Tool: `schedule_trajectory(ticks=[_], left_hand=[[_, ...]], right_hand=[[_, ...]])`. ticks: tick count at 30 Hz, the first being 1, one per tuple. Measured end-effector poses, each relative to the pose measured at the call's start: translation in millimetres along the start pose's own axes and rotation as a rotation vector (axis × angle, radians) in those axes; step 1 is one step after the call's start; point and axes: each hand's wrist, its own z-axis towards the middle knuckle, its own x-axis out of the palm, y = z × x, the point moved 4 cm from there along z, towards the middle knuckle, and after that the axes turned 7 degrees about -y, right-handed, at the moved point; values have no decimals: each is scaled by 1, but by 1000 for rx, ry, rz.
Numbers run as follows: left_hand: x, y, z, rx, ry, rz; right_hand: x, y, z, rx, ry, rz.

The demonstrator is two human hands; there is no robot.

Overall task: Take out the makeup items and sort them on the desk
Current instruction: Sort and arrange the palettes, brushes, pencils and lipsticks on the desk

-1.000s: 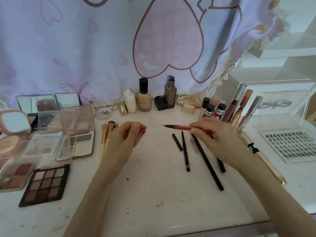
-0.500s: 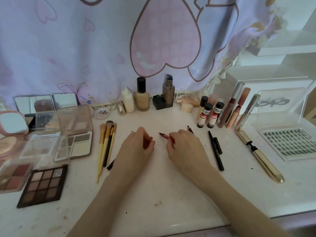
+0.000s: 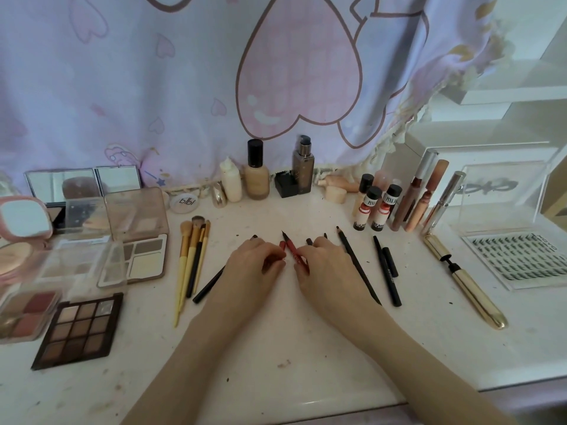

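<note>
On the white desk (image 3: 276,348) my two hands meet at the middle. My right hand (image 3: 328,268) grips a red liner pen (image 3: 291,246) whose dark tip points away from me. Pinched in my left hand (image 3: 254,262) is a small red cap (image 3: 281,245), right beside the pen. A black pencil (image 3: 208,288) runs out from under my left hand. Other black pencil ends (image 3: 308,241) poke out beyond my right knuckles. More black pencils and pens (image 3: 387,271) lie to the right.
Yellow-handled brushes (image 3: 191,259) lie left of my hands, with open palettes (image 3: 79,329) and compacts (image 3: 135,259) further left. Foundation bottles (image 3: 257,171) and lip tubes (image 3: 380,207) stand at the back. A gold mascara (image 3: 463,280) and a lash tray (image 3: 518,259) lie right.
My right hand carried the red pen from the right to the middle and turned its tip away from me. Both hands came together, the left hand's cap now beside the pen.
</note>
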Motion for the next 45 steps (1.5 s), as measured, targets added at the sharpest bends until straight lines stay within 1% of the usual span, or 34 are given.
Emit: schedule_trajectory(ticks=[5, 8, 10, 11, 13, 14, 15, 16, 18, 20, 23, 24, 26, 27, 29, 31, 33, 35, 37, 40, 41, 42, 43, 44, 45], left_hand=[[-1, -2, -1, 32, 13, -39], [-5, -4, 0, 42, -18, -32], [-13, -1, 0, 24, -107, 25], [-20, 2, 0, 12, -182, 68], [-32, 8, -1, -14, -339, 201], [-36, 12, -1, -44, -365, 268], [-37, 16, -1, -84, -333, 320], [-35, 19, -2, -125, -268, 354], [-29, 24, -4, -202, -157, 360], [-26, 26, -3, -235, -117, 305], [-29, 24, 2, -216, -113, 254], [-32, 21, 3, -191, -148, 241], [-43, 13, 4, -120, -311, 154], [-50, 8, 3, -114, -414, 35], [-62, 5, 2, -175, -594, -304], [-66, 8, 2, -273, -663, -606], [-62, 10, 4, -357, -619, -835], [-58, 10, 5, -376, -544, -928], [-54, 9, 5, -381, -505, -1015], [-52, 12, 4, -420, -455, -1128], [-51, 11, 3, -411, -402, -1105], [-50, 9, 2, -379, -338, -1022], [-47, 5, 1, -332, -272, -884], [-44, 1, 0, -281, -213, -720], [-41, -2, -1, -235, -174, -551]], right_hand=[[-1, 2, 0, 4, -17, 34], [-1, 2, 0, 13, -26, 49], [-1, 2, 0, 9, -39, 49], [-2, 3, -1, 9, -53, 53], [-5, 3, -1, 23, -94, 88], [-7, 4, -1, 34, -115, 116], [-8, 4, -1, 44, -130, 144], [-9, 5, -1, 52, -132, 165], [-8, 6, 1, 60, -112, 186], [-7, 5, 1, 64, -105, 200], [-6, 4, 3, 61, -126, 246], [-6, 4, 3, 53, -134, 270], [-7, 6, 5, 39, -140, 342], [-7, 7, 5, 36, -138, 393], [-6, 11, 4, 36, -95, 488], [-3, 15, 3, 27, -12, 551], [-3, 18, 3, -9, 30, 595], [-8, 19, 5, -20, 40, 671], [-11, 15, 6, 70, 56, 878], [-17, 5, 9, 315, 44, 1330], [-19, 0, 10, 396, 40, 1488], [-21, -4, 12, 464, 35, 1625], [-24, -8, 13, 516, 23, 1726], [-26, -11, 14, 544, 2, 1776], [-29, -15, 15, 551, -28, 1766]])
